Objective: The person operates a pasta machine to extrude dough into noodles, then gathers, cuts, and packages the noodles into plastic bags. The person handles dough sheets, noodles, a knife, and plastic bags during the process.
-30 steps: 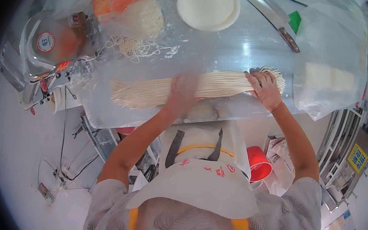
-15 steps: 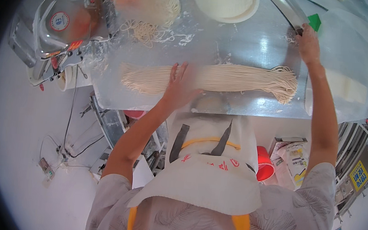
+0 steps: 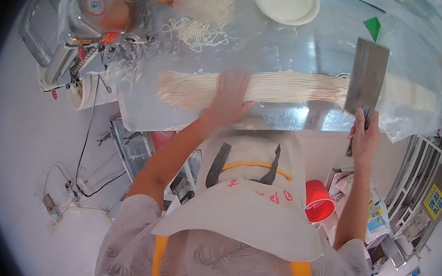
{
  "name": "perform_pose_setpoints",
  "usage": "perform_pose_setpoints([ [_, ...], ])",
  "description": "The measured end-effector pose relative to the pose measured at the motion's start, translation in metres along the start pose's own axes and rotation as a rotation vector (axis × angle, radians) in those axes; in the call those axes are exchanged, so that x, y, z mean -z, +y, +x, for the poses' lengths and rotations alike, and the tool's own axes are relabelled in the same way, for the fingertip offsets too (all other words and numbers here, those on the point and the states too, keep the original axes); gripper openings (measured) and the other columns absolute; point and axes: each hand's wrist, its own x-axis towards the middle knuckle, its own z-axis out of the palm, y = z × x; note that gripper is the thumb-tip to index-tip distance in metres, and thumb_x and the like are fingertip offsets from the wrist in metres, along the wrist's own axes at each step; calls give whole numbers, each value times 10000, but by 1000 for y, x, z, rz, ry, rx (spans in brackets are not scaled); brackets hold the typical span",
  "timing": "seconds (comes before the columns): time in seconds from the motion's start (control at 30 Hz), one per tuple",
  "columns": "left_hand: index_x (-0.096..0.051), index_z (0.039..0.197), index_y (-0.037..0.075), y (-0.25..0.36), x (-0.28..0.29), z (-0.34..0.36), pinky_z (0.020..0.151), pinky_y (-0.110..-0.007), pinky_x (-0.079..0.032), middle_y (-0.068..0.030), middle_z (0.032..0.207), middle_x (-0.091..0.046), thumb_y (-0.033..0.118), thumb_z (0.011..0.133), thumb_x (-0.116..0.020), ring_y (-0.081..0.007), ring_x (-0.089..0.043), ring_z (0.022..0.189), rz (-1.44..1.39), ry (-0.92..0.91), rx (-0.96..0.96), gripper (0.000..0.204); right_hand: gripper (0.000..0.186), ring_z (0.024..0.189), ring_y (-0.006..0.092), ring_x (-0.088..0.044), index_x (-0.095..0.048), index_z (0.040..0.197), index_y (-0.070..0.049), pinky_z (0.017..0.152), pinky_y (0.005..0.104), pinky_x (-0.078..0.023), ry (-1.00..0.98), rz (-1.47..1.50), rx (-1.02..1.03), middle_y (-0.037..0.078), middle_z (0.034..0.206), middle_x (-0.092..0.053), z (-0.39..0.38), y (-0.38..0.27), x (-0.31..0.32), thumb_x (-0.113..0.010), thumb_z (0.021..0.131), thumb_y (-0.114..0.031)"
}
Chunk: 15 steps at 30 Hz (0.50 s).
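Note:
A long bundle of pale noodles [image 3: 296, 88] lies left to right along the near part of the metal table. My left hand [image 3: 229, 97], a little smeared by motion, rests over the bundle left of its middle, fingers stretched out flat and thumb apart. A cleaver [image 3: 366, 75] with a wide grey blade is gripped by its handle in my right hand [image 3: 365, 139], just past the table's near edge. Its blade points away from me, at the bundle's right end, and hides the tip of that end.
A noodle machine [image 3: 102, 15] stands at the table's left. Loose noodles [image 3: 197, 34] and bagged noodles [image 3: 213, 5] lie farther back, beside a round white basin [image 3: 286, 2]. Clear plastic sheeting [image 3: 418, 56] covers the right side, near a green triangular piece [image 3: 372, 28].
My right hand has brought the cleaver from the table's far right back toward me, to the bundle's right end. My left hand has shifted slightly right along the noodles.

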Motion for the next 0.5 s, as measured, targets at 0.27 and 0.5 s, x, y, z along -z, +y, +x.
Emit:
perform_pose_setpoints([
  [0.27, -341, 1564, -45, -14, -5, -6, 1215, -629, -246, -219, 1573, -396, 413, 956, -676, -398, -366, 1463, 21, 41, -104, 832, 348, 756, 491, -679, -459, 1084, -13, 633, 557, -518, -51, -305, 167, 262, 782, -685, -105, -25, -132, -595, 1056, -332],
  [0.5, -344, 1572, -17, -17, -10, -13, 1221, -623, -238, -190, 1579, -402, 433, 953, -676, -370, -366, 1476, 49, 56, -102, 835, 274, 798, 469, -698, -426, 1080, -7, 694, 561, -540, -89, -469, 168, 248, 842, -710, -130, -46, -178, -540, 1069, -256],
])
